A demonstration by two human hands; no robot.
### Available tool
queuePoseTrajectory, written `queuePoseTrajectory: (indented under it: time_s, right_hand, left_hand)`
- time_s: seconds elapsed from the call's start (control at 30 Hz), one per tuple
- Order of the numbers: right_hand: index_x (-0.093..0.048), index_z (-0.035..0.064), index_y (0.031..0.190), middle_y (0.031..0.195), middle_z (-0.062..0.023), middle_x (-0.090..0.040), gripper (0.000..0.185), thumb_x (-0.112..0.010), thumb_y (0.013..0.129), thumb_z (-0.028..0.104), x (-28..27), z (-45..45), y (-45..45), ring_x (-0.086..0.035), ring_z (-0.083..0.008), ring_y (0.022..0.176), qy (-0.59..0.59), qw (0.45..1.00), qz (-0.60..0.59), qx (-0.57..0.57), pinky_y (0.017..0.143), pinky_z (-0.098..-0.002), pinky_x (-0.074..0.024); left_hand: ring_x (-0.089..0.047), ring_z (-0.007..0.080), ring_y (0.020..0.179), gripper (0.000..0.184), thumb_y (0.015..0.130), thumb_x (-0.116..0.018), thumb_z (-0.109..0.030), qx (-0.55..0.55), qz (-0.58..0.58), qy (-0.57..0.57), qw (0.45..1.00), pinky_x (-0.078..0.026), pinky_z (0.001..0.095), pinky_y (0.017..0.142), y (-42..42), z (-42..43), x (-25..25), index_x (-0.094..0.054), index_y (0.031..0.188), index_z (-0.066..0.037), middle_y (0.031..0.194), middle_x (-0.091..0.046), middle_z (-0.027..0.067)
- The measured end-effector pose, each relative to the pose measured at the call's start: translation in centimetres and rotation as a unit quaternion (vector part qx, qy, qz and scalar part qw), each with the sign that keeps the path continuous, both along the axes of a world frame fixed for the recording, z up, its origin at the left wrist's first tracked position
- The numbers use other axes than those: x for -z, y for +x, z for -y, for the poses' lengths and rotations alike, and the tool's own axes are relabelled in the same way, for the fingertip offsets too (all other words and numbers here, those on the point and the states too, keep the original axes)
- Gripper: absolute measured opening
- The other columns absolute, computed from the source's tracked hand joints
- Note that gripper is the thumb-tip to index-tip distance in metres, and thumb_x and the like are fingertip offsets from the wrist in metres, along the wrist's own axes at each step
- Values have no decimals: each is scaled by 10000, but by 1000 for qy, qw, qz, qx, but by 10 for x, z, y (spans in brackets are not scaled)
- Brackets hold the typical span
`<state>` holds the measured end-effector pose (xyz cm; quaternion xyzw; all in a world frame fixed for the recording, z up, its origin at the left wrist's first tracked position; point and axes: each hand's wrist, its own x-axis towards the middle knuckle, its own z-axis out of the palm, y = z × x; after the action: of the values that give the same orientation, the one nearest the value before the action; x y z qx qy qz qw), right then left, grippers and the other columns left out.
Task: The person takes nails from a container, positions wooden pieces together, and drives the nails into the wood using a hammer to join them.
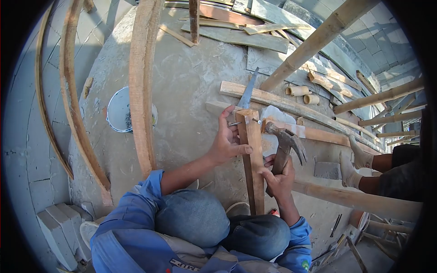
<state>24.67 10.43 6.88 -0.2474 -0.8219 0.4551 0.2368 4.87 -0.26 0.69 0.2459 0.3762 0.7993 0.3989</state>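
A squared wooden post (256,159) stands between my knees, its top end near the middle of the view. My left hand (227,140) is closed round the post's upper left side, thumb across its front. A nail (235,123) sticks out to the left by my fingers, and another nail (256,121) shows near the top of the post. My right hand (279,178) is closed on the handle of a claw hammer (286,142), its thumb against the post's right edge. The hammer head is just right of the post's top.
A handsaw (247,93) lies beyond the post. A white bucket (119,110) stands at the left, near long timbers (142,82). Bamboo poles (314,48) slant across the right. Another person's legs (364,175) are at the right edge. Grey blocks (61,232) lie lower left.
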Motion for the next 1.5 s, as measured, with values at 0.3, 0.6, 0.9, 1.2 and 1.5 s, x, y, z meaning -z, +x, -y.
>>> queuePoseTrajectory:
  time_s: [0.3,0.6,0.9,1.2,1.5]
  right_hand:
    - [-599,-30,1205,1060,-132,-712,772,-901,757,521,23,2,-2,-682,-214,973,-172,980,105,6,881,-373,-539]
    - [-586,-59,1280,1126,-144,-727,686,-839,852,414,11,6,-9,-687,-202,1020,-192,970,144,-38,915,-367,-534]
    - [-593,-68,1263,1102,-155,-735,714,-853,846,450,13,8,-10,-691,-206,1011,-192,971,135,-43,901,-368,-540]
    - [-590,-59,1276,1117,-148,-731,749,-879,814,456,14,13,-12,-687,-210,1028,-227,963,141,-43,920,-365,-531]
    - [-573,-45,1300,1129,-118,-715,835,-924,749,475,31,11,-5,-665,-195,1030,-244,964,99,-23,936,-356,-519]
  left_hand:
    - [-704,276,1062,709,714,-878,-118,-192,-542,-245,781,-540,354,893,-64,25,-24,-612,1369,-67,1194,-691,118]
    - [-716,337,1076,513,742,-835,-48,-246,-548,-142,787,-591,410,877,-56,-3,4,-648,1219,-25,1198,-718,160]
    - [-742,338,1014,424,764,-808,-17,-329,-544,-141,759,-609,393,827,-48,-11,15,-650,1158,-1,1143,-731,178]
    - [-737,342,1032,412,792,-798,-36,-339,-523,-154,767,-600,399,860,-44,-14,19,-644,1173,-6,1149,-732,173]
    - [-482,307,1400,916,774,-832,-177,-173,-322,-154,918,-464,428,1076,-32,37,5,-331,1514,22,1533,-406,191]
